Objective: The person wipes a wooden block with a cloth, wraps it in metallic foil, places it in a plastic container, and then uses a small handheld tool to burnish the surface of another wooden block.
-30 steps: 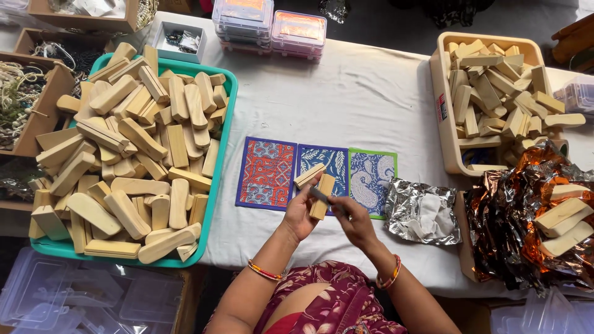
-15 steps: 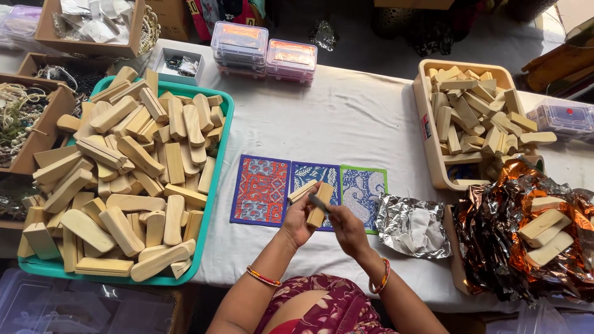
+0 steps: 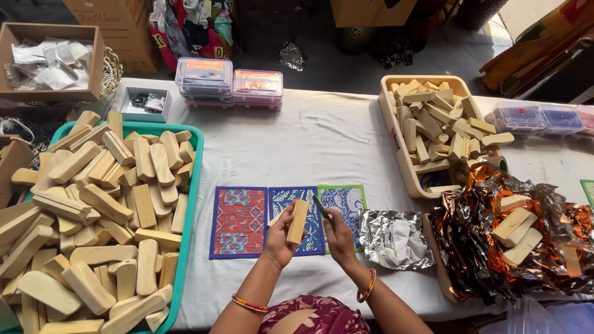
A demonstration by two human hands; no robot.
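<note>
Wooden block (image 3: 297,221) stands nearly upright in the left hand (image 3: 279,238), fingers closed around its lower end, above the blue patterned mat (image 3: 291,199). Right hand (image 3: 340,234) pinches a thin dark tool (image 3: 320,206) just beside the block, wrists raised.

White-clothed table (image 3: 322,148) — teal tray (image 3: 192,185), cream bin (image 3: 396,142), patterned mats (image 3: 272,219), foil (image 3: 396,238), clear boxes (image 3: 229,80).

Wooden block (image 3: 297,221) now more upright.

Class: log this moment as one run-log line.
left hand: holds wooden block | right hand: holds dark tool by block | below: patterned mats
</note>
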